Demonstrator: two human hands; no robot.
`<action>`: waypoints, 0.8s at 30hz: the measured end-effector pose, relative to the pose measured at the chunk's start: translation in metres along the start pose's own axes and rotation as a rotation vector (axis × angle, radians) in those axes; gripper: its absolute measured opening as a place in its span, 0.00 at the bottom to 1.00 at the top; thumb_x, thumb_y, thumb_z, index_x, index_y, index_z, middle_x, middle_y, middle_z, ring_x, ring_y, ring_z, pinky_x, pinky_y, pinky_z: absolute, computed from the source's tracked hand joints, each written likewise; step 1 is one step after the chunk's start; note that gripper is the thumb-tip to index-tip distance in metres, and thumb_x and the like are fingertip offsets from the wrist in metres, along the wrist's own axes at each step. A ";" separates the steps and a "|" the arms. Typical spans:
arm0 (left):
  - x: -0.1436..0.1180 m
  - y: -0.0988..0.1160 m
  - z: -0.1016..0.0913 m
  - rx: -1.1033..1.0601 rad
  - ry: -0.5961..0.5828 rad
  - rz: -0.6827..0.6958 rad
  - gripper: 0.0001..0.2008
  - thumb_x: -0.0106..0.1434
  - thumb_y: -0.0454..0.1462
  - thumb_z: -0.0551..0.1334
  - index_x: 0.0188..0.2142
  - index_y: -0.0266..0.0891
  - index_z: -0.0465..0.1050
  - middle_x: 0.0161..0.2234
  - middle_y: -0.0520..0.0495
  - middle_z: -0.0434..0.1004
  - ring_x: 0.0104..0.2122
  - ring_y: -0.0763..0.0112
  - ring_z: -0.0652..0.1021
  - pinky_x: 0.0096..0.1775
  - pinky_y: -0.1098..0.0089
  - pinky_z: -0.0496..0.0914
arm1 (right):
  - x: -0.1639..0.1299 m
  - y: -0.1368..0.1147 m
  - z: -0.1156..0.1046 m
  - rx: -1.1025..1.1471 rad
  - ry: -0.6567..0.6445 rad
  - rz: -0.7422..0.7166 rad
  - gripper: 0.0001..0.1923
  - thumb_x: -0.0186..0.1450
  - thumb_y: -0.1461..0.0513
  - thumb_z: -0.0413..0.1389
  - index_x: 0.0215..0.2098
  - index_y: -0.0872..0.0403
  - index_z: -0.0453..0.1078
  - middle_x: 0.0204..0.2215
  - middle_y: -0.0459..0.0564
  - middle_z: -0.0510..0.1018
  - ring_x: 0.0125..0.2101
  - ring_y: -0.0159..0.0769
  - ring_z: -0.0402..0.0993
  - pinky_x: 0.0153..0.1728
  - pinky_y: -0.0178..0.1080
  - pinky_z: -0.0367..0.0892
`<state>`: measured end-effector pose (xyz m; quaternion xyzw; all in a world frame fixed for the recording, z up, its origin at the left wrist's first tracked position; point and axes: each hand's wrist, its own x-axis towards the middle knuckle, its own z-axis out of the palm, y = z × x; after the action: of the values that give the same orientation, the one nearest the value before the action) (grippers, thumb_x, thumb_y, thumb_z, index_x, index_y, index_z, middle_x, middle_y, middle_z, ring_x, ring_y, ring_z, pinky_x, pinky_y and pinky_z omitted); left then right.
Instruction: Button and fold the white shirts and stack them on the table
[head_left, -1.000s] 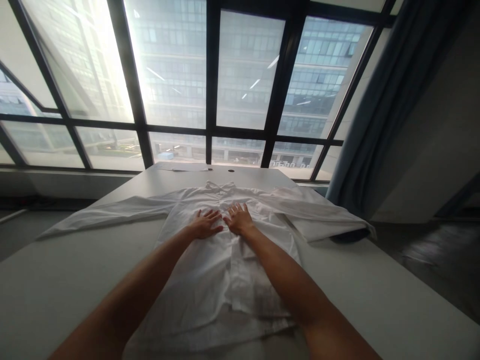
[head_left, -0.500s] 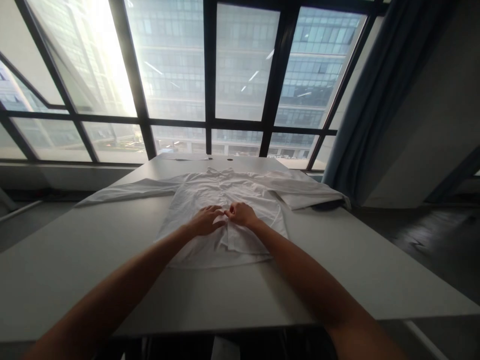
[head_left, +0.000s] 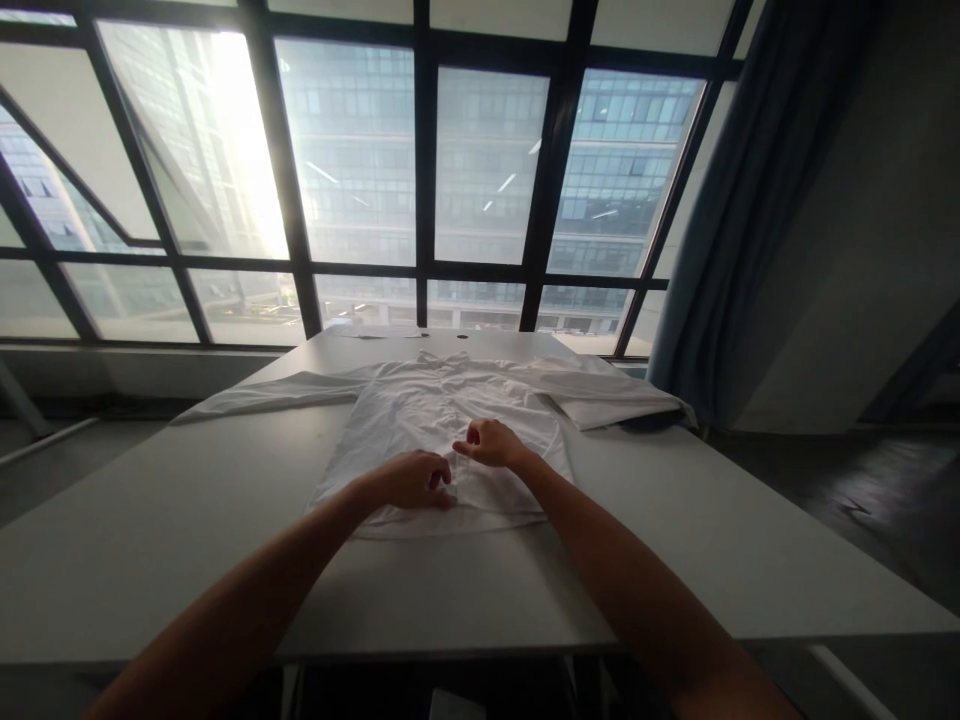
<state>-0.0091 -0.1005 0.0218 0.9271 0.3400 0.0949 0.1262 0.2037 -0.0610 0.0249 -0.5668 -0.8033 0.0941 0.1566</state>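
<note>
A white button-up shirt [head_left: 390, 420] lies spread on its back on the white table, collar pointing away from me and sleeves stretched out to both sides. My left hand [head_left: 412, 481] is at the lower front of it, fingers curled and thumb low, closed on the front edge. Slightly farther up the same edge, my right hand [head_left: 491, 444] pinches the cloth between thumb and bent fingers. Between the two hands a short strip of the front edge shows, lifted a little. Any button there is too small to make out.
The white table [head_left: 660, 540] reaches toward large dark-framed windows [head_left: 491, 170]. A pale flat sheet [head_left: 367, 331] lies at its far end, near two small dark round spots. A blue curtain [head_left: 720, 250] hangs at the right.
My left hand has drawn nearer along the shirt's front, toward the hem, and its fingers have curled. My right hand remains at the front edge. The view has tilted upward slightly.
</note>
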 end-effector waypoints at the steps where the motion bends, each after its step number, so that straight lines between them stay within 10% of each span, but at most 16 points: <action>1: 0.000 -0.001 0.000 0.003 0.016 0.024 0.10 0.59 0.42 0.66 0.39 0.41 0.77 0.31 0.52 0.78 0.29 0.71 0.75 0.32 0.73 0.64 | -0.003 0.000 -0.006 0.018 -0.077 -0.059 0.19 0.62 0.48 0.59 0.32 0.56 0.75 0.29 0.48 0.79 0.29 0.32 0.71 0.28 0.32 0.59; 7: 0.002 -0.005 0.002 0.075 0.174 0.014 0.14 0.67 0.38 0.54 0.29 0.38 0.75 0.27 0.49 0.77 0.26 0.72 0.73 0.30 0.72 0.61 | -0.022 -0.016 -0.028 0.050 -0.559 -0.209 0.22 0.46 0.47 0.69 0.28 0.54 0.75 0.24 0.42 0.75 0.25 0.30 0.67 0.25 0.32 0.57; 14: -0.002 0.001 -0.008 0.089 0.237 0.046 0.17 0.70 0.39 0.51 0.26 0.38 0.69 0.24 0.50 0.72 0.23 0.73 0.68 0.29 0.71 0.58 | -0.031 -0.025 -0.044 0.072 -0.412 -0.246 0.05 0.55 0.67 0.58 0.30 0.56 0.76 0.25 0.43 0.74 0.25 0.28 0.66 0.26 0.31 0.59; 24: -0.010 0.000 -0.018 -0.262 -0.135 0.075 0.19 0.68 0.46 0.57 0.28 0.36 0.76 0.22 0.52 0.74 0.21 0.76 0.70 0.25 0.75 0.62 | -0.026 -0.008 -0.049 0.379 -0.743 -0.093 0.17 0.58 0.51 0.63 0.32 0.57 0.77 0.25 0.47 0.78 0.26 0.32 0.74 0.29 0.33 0.67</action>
<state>-0.0219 -0.1040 0.0378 0.9190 0.2805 0.0804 0.2651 0.2223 -0.0896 0.0694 -0.4187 -0.7983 0.4312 -0.0383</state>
